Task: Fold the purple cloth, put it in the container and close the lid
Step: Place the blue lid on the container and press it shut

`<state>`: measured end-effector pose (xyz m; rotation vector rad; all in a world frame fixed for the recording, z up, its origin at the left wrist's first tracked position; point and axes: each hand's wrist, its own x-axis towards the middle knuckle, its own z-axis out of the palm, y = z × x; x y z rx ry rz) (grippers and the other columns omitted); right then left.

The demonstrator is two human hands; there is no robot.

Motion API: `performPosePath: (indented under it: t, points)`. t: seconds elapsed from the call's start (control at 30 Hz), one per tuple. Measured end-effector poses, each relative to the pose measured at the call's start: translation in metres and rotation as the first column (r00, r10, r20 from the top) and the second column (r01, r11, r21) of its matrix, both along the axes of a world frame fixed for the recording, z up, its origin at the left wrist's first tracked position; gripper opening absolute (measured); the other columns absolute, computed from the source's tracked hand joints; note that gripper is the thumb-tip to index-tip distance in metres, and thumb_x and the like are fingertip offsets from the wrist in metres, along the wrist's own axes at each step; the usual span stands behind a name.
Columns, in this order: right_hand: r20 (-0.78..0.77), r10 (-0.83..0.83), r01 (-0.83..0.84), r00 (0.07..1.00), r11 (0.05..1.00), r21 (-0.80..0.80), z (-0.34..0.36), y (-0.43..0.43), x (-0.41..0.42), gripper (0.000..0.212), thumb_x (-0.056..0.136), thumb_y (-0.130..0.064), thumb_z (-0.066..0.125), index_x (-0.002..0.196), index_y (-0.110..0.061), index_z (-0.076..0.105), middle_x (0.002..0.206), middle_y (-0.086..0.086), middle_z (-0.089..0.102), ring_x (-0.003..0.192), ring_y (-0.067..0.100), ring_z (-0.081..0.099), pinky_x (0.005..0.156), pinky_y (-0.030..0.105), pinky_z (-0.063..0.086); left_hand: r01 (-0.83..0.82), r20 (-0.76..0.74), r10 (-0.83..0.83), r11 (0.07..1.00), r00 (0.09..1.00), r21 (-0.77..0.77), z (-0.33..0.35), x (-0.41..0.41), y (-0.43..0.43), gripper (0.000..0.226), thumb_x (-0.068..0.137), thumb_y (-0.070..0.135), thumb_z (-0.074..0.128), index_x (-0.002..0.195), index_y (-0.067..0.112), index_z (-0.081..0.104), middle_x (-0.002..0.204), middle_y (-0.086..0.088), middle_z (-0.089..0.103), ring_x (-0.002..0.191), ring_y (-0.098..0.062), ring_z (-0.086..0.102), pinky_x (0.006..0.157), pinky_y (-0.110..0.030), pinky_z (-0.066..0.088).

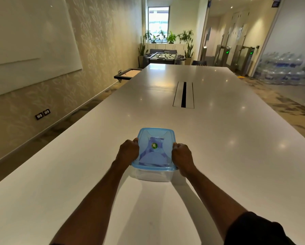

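Observation:
A clear plastic container [152, 175] stands on the white table [219, 138] in front of me, with its translucent blue lid [155, 138] on top. The purple cloth [152, 157] shows dimly through the lid, lying inside. A small green sticker sits at the lid's middle. My left hand [128, 151] grips the lid's left edge, fingers curled. On the opposite edge my right hand [182, 156] grips the same way. Both forearms reach in from the bottom of the view.
A long cable slot [183, 94] is set into the table further away. The table's left edge [77, 124] runs along a wall with a whiteboard. A foosball table [164, 56] and plants stand at the far end of the room.

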<state>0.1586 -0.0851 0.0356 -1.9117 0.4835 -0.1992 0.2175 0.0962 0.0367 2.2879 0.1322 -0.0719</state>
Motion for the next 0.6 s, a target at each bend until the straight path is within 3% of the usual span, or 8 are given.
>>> performPosePath:
  t: [0.3, 0.37, 0.47, 0.53, 0.6]
  points:
    - [-0.017, 0.014, -0.012, 1.0, 0.997, 0.07, 0.002, -0.002, -0.002, 0.03, 0.094, -0.025, 0.04, 0.076, -0.01, 0.058, 0.076, 0.007, 0.063, 0.063, 0.023, 0.061, 0.038, 0.023, 0.039, 0.021, 0.036, -0.026, 0.992, 0.999, 0.126, 0.003, -0.003, -0.001, 0.041, 0.098, 0.029, 0.03, 0.106, 0.0, 0.057, 0.11, -0.027, 0.061, 0.101, -0.041, 0.059, 0.084, -0.041, 0.048]
    - [-0.024, 0.013, -0.011, 1.0, 0.998, 0.066, 0.004, -0.002, -0.003, 0.03, 0.094, -0.024, 0.039, 0.077, -0.008, 0.059, 0.078, 0.01, 0.063, 0.061, 0.023, 0.06, 0.038, 0.022, 0.039, -0.028, 0.024, 0.026, 0.994, 0.999, 0.107, 0.003, -0.001, 0.0, 0.044, 0.096, 0.036, 0.033, 0.103, 0.0, 0.058, 0.109, -0.025, 0.063, 0.1, -0.039, 0.059, 0.079, -0.036, 0.044]
    - [-0.037, 0.029, -0.028, 0.999, 0.999, 0.034, 0.008, -0.001, -0.004, 0.034, 0.095, -0.026, 0.038, 0.093, -0.001, 0.06, 0.094, 0.019, 0.066, 0.082, 0.032, 0.065, 0.064, 0.036, 0.054, -0.076, 0.052, 0.07, 0.99, 0.996, 0.117, 0.005, 0.001, -0.001, 0.046, 0.092, 0.044, 0.039, 0.102, 0.003, 0.057, 0.108, -0.022, 0.065, 0.097, -0.037, 0.06, 0.077, -0.035, 0.042]
    - [-0.057, 0.013, -0.013, 0.998, 1.0, 0.004, 0.012, -0.001, -0.005, 0.037, 0.095, -0.03, 0.039, 0.103, 0.001, 0.059, 0.104, 0.02, 0.065, 0.094, 0.036, 0.064, 0.084, 0.048, 0.055, -0.077, 0.102, 0.065, 0.989, 0.993, 0.125, 0.01, 0.0, -0.003, 0.048, 0.092, 0.046, 0.043, 0.11, 0.004, 0.057, 0.113, -0.021, 0.064, 0.103, -0.037, 0.059, 0.081, -0.036, 0.043]
    - [-0.052, -0.001, 0.001, 0.999, 1.0, -0.017, 0.016, -0.002, -0.004, 0.039, 0.094, -0.032, 0.04, 0.105, 0.001, 0.057, 0.107, 0.02, 0.064, 0.097, 0.036, 0.063, 0.088, 0.051, 0.053, -0.071, 0.145, 0.054, 0.991, 0.988, 0.117, 0.016, -0.002, -0.008, 0.054, 0.092, 0.047, 0.044, 0.121, 0.003, 0.053, 0.122, -0.022, 0.06, 0.112, -0.038, 0.055, 0.087, -0.037, 0.043]
